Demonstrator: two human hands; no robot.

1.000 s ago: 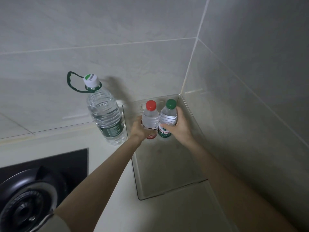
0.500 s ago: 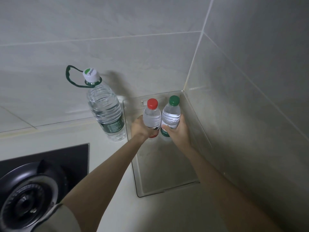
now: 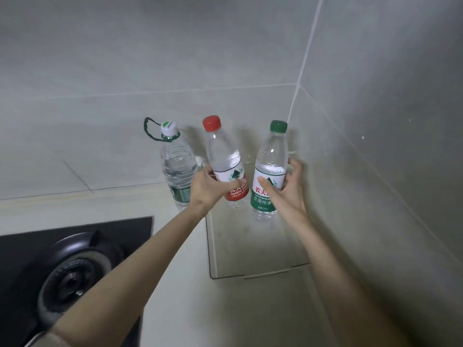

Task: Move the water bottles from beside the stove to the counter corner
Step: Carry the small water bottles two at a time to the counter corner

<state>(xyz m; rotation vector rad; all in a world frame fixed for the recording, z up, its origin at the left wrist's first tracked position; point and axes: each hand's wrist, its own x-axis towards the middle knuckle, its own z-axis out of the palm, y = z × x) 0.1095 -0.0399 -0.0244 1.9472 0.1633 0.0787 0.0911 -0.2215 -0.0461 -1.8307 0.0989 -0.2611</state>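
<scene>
My left hand (image 3: pixel 209 187) grips a red-capped water bottle (image 3: pixel 223 156) around its red label, tilted slightly left. My right hand (image 3: pixel 288 190) holds a green-capped water bottle (image 3: pixel 270 159) by its green label, fingers loosely wrapped. Both small bottles are lifted above a clear tray (image 3: pixel 213 246) that sits in the counter corner. A larger clear bottle (image 3: pixel 176 164) with a white cap and green carry loop stands on the counter just left of the tray, partly behind my left hand.
A black gas stove (image 3: pixel 70 269) with a round burner fills the lower left. Grey tiled walls (image 3: pixel 375 121) meet in a corner right behind the bottles. Pale counter (image 3: pixel 188 309) runs between stove and tray.
Both hands have lifted the two small bottles up from the tray and drawn them apart; the red-capped one leans left. The view has shifted closer and to the left.
</scene>
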